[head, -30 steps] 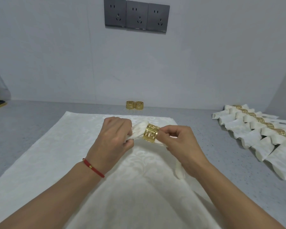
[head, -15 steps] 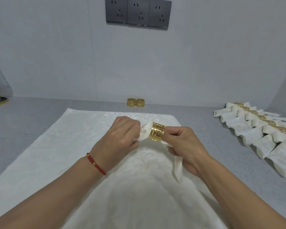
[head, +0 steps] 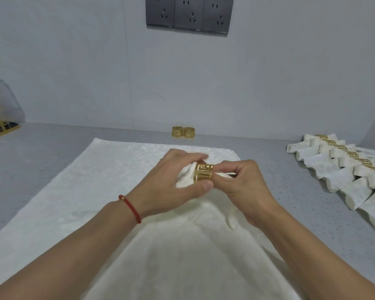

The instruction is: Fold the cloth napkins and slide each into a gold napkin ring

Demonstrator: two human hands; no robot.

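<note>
A folded white napkin passes through a gold napkin ring, held above a flat white cloth. My left hand, with a red cord on its wrist, grips the napkin's left end, its thumb under the ring. My right hand pinches the napkin's other part just right of the ring, and the tail hangs down beneath this hand. Two spare gold rings stand at the back by the wall.
Several finished napkins in gold rings lie in a row at the right on the grey counter. A gold-framed object under clear plastic sits far left. Power sockets are on the wall.
Both hands have shifted slightly right and closer together. The ring now sits farther along the napkin, with more cloth bunched out on its left side.
</note>
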